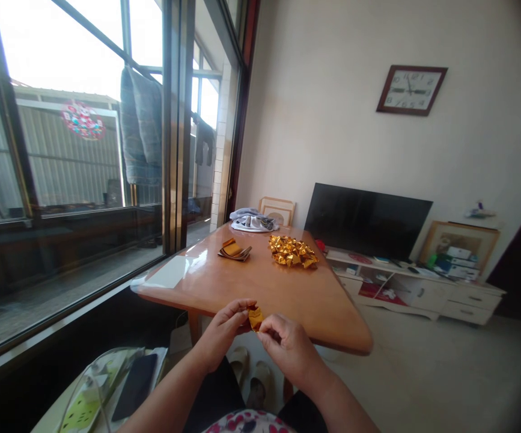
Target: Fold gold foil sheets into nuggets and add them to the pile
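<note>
A small folded piece of gold foil paper [255, 318] is held between both hands at the near edge of the wooden table [242, 282]. My left hand [226, 328] grips its left side, fingers closed. On the right side, my right hand [287, 344] pinches the paper's lower corner. Farther back on the table lies a pile of folded gold foil pieces [292, 251]. To the left of that pile sits a stack of flat gold and brown paper sheets [234, 250].
Bunched cloth [253, 220] lies at the table's far end. A white sheet [167, 272] rests on its left corner. At lower left, a phone [134, 386] and a green power strip [84, 406] lie on a side surface. Windows line the left.
</note>
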